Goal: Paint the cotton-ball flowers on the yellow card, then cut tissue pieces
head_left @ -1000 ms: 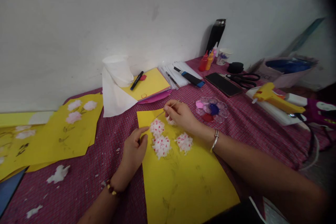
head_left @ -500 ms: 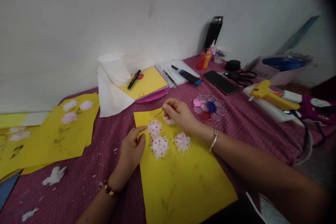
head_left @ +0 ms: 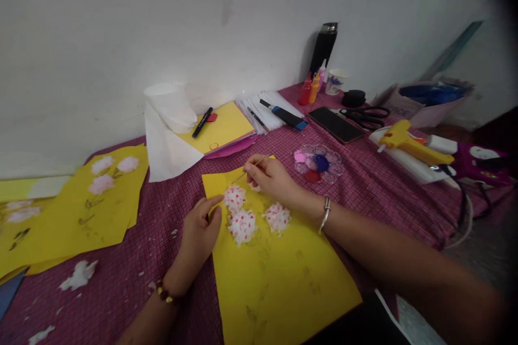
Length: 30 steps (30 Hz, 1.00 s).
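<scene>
Pinched between the thumb and fingers of my right hand (head_left: 273, 180) is a thin stick (head_left: 239, 178), its tip pointing down-left over the upper left tissue flower (head_left: 233, 197). My left hand (head_left: 200, 232) rests at the left edge of the yellow paper (head_left: 291, 302), index finger stretched to that flower's side and thumb apart, holding nothing. Below it sits another white tissue flower with red-pink dots (head_left: 242, 226); a third dotted flower (head_left: 277, 218) lies to the right. A further white flower is mostly hidden under my right hand. Faint pencilled stems and leaves run down the sheet.
A clear flower-shaped palette (head_left: 334, 168) with pink, blue and red paint lies right of the paper. Behind are a phone (head_left: 335, 125), scissors (head_left: 366, 117), paint bottles (head_left: 305, 91) and a tissue roll (head_left: 172, 108). Yellow flower sheets (head_left: 121, 215) lie left; a glue gun (head_left: 413, 145) right.
The view has shifted slightly, so everything sits a little further left. My right hand and the stick tip have moved slightly toward the upper left flower. My left hand keeps its place beside it.
</scene>
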Motion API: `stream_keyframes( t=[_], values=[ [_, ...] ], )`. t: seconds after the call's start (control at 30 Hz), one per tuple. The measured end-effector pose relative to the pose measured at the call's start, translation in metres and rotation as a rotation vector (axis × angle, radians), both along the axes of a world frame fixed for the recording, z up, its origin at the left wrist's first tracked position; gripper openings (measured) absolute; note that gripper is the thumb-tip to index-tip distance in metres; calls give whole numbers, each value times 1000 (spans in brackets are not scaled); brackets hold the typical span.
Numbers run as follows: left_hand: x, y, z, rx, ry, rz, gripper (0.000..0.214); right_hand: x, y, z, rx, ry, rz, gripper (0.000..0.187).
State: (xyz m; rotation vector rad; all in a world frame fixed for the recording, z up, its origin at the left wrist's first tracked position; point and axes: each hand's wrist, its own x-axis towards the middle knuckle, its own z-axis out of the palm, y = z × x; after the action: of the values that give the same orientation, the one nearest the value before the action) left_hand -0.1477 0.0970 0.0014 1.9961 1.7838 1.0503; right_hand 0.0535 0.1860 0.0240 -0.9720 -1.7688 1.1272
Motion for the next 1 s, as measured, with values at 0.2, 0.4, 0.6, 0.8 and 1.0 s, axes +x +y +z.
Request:
stream_keyframes(
  t=[0.2,0.4,0.6,0.8,1.0],
  values=[
    [1,0,2,0,-2,-2,25,2,-2,3,55,-126,-24,21],
    [-1,-1,0,2,5,-3,26,0,-8,5,84,-146,24,22],
    [-1,1,1,7,22,-9,27,3,-1,4,33,-30,-23,25],
    [1,1,2,14,14,-11,25,-4,-8,3,35,-58,81,20],
    [-4,1,2,-4,27,11,26,10,-1,9,78,-57,-25,28]
  ],
)
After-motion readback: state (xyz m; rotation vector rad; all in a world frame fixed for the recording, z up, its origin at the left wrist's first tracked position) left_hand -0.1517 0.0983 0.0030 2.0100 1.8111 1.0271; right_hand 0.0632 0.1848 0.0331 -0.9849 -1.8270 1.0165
